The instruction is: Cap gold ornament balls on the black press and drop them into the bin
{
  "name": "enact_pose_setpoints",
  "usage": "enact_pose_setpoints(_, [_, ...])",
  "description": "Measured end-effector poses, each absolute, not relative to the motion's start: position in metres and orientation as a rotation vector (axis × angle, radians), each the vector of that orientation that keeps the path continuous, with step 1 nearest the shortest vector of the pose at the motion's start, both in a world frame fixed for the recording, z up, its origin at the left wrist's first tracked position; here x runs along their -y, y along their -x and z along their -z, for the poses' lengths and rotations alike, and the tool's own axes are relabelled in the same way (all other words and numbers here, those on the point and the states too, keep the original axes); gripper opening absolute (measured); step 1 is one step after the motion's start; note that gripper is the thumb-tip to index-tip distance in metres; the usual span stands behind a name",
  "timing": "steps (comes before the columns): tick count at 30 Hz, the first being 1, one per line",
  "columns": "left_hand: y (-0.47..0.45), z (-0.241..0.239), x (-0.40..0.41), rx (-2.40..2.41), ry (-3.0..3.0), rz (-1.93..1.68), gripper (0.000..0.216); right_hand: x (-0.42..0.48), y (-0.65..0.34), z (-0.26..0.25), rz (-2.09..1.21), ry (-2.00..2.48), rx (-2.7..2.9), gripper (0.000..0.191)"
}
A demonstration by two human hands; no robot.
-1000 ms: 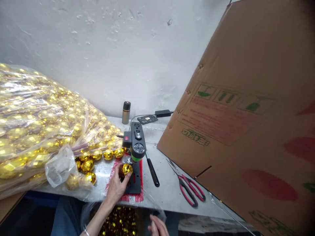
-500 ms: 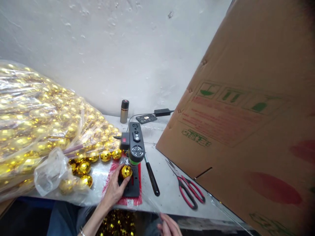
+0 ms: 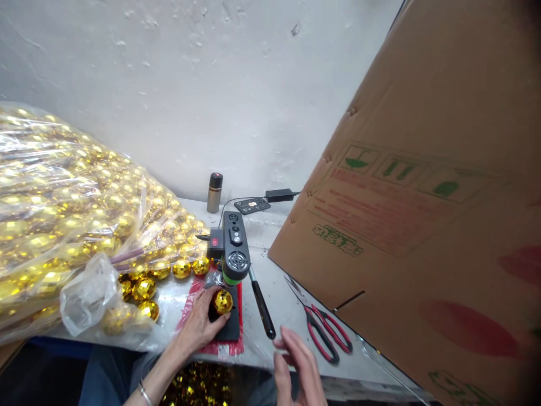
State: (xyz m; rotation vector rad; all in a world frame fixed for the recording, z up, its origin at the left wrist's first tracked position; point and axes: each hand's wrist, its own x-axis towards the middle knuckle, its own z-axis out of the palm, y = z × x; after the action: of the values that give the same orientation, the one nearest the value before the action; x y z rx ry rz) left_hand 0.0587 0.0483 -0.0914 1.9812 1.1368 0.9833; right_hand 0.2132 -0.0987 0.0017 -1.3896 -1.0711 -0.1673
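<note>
My left hand (image 3: 198, 326) is closed round a gold faceted ball (image 3: 222, 301), holding it on the black base plate (image 3: 230, 330) under the head of a small black bench machine (image 3: 234, 248). A black lever handle (image 3: 262, 308) slopes down from the machine's right side. My right hand (image 3: 298, 366) is raised at the table's front edge with its fingers apart and nothing in it. It hovers just below the tip of the lever handle, not touching it.
A big clear bag of gold balls (image 3: 63, 214) fills the left of the table, with loose balls (image 3: 143, 288) at its mouth. Red-handled scissors (image 3: 323, 330) lie to the right. A large cardboard box (image 3: 422, 225) leans at the right. A small metal canister (image 3: 214, 193) and a power adapter (image 3: 279, 195) stand by the wall.
My right hand has come up from below the table edge toward the lever handle. My left hand has shifted the gold ball slightly rightward under the machine head.
</note>
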Motion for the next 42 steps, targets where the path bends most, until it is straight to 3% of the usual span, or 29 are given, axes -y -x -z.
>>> enact_pose_setpoints(4, [-0.057, 0.083, -0.052, -1.112, -1.959, -0.937, 0.055, 0.063, -0.232, -0.043, 0.358, 1.121, 1.46, 0.05])
enact_pose_setpoints(10, [-0.058, 0.08, -0.051, -1.1, -1.899, -0.95, 0.05, 0.022, -0.222, -0.073, 0.273, 0.953, 1.64, 0.022])
enact_pose_setpoints(14, [-0.06, 0.08, -0.05, -1.118, -1.87, -0.937, 0.05, 0.013, -0.209, -0.049, 0.324, 0.944, 1.556, 0.034])
enact_pose_setpoints(20, [-0.061, 0.081, -0.048, -1.131, -1.861, -0.886, 0.054, 0.01, -0.201, -0.015, 0.309, 0.941, 1.394, 0.034])
enact_pose_setpoints(42, [-0.064, 0.078, -0.047, -1.123, -1.843, -0.88, 0.053, 0.007, -0.187, -0.008, 0.301, 0.988, 1.224, 0.038])
